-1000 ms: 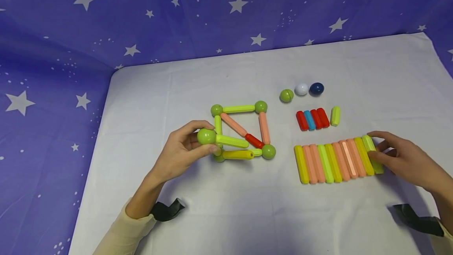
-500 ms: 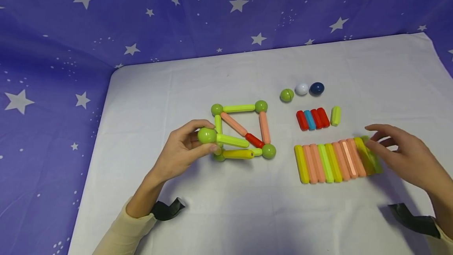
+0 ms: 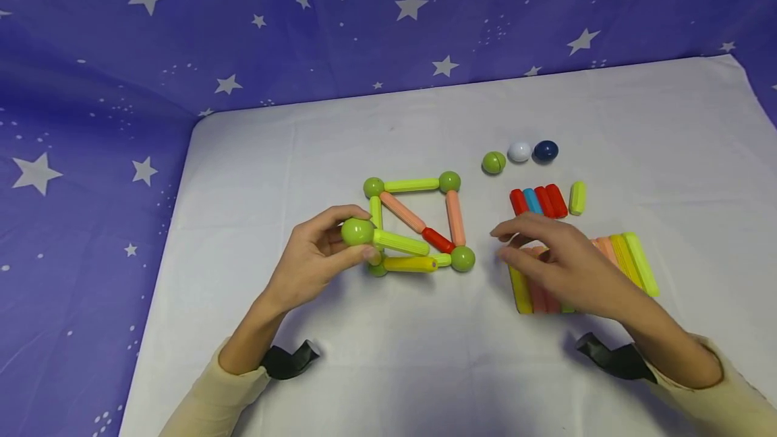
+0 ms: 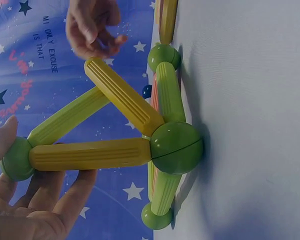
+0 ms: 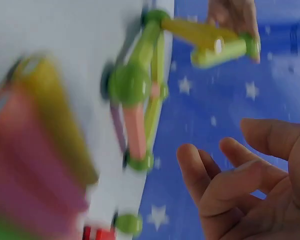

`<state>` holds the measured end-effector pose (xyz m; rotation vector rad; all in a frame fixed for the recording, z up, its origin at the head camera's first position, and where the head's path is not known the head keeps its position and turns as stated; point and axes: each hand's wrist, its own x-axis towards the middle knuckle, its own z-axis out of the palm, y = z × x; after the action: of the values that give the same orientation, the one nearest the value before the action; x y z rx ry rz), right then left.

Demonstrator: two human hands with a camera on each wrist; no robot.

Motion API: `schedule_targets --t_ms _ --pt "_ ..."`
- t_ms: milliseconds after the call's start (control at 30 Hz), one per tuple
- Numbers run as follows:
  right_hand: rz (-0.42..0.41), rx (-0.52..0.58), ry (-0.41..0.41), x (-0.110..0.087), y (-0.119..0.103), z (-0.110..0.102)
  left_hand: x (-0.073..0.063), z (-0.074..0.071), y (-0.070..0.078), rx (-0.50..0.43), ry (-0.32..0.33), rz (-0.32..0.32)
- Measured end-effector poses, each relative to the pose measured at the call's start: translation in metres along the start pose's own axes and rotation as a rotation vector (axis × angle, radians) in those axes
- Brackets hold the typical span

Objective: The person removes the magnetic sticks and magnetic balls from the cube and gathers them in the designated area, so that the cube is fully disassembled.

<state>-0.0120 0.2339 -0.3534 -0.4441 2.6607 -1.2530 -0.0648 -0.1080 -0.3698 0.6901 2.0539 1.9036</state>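
White surface: one frame, three loose balls to its right. Left grip pinches one raised ball; right grip released.

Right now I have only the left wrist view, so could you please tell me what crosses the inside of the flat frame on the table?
Observer: In the head view, a long pink stick and a short red stick lie end to end along the diagonal of the frame.
Operator: Thank you. Would you tell me what lies beside the dark blue ball?
Observer: A white ball, lying between it and a loose green ball.
Operator: And is anything light blue out there, please?
Observer: Yes, one short blue stick, in a row with three short red ones.
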Motion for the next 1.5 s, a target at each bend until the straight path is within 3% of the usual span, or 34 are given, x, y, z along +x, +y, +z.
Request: schedule_targets --t_ms 167,567,1067,1267,1500 --pt "-0.016 0.073 -0.092 0.024 -0.016 0.021 0.000 0.001 -0.001 0.007 0.013 0.012" --pt "-0.053 0.211 -0.186 0.062 -0.035 0.049 -0.001 0.002 -0.001 -0.006 0.017 0.020" --pt "-0.094 0.146 -0.166 0.067 -0.037 0.056 -0.001 0.003 0.000 0.001 -0.001 0.028" --pt "-0.161 0.091 -0.148 0.065 -0.041 0.052 -0.001 0.003 -0.001 -0.005 -0.006 0.055" --pt "-0.161 0.052 -0.153 0.062 -0.044 0.044 0.000 0.003 0.000 0.000 -0.029 0.078"
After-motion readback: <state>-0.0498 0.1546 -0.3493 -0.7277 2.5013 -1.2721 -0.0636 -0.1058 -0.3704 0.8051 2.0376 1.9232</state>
